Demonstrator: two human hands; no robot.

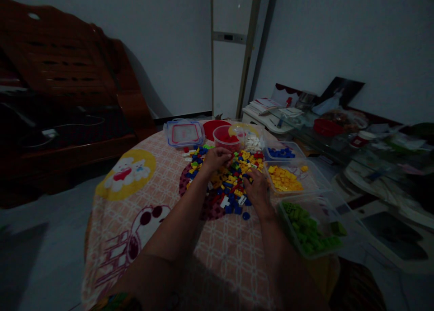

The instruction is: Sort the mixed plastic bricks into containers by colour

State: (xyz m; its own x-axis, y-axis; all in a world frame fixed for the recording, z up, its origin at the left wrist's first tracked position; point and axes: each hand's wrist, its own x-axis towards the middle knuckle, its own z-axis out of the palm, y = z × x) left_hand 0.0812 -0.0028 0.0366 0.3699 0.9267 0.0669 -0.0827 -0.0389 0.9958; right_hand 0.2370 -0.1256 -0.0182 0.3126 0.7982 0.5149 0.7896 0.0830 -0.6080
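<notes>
A mixed pile of small toy building bricks (pixel 233 181), in yellow, blue, red, green and white, covers the middle of the round table. Over its far part, close to a clear round tub with red bricks (pixel 226 137), my left hand (pixel 216 159) has its fingers pinched together. Whatever lies in that pinch is too small and dark to make out. My right hand (pixel 257 189) is at the pile's right side, fingers curled down, with a blue brick (pixel 247 178) at the fingertips. Clear boxes of yellow bricks (pixel 285 179) and green bricks (pixel 307 229) stand beside it.
A box of blue bricks (pixel 280 152) and a bag of white bricks (pixel 252 141) stand at the back right. A blue-rimmed lid (pixel 185 134) and a red lid (pixel 213 129) lie at the back. A cluttered glass stand (pixel 298 121) is right; a wooden bench (pixel 68 76) is left.
</notes>
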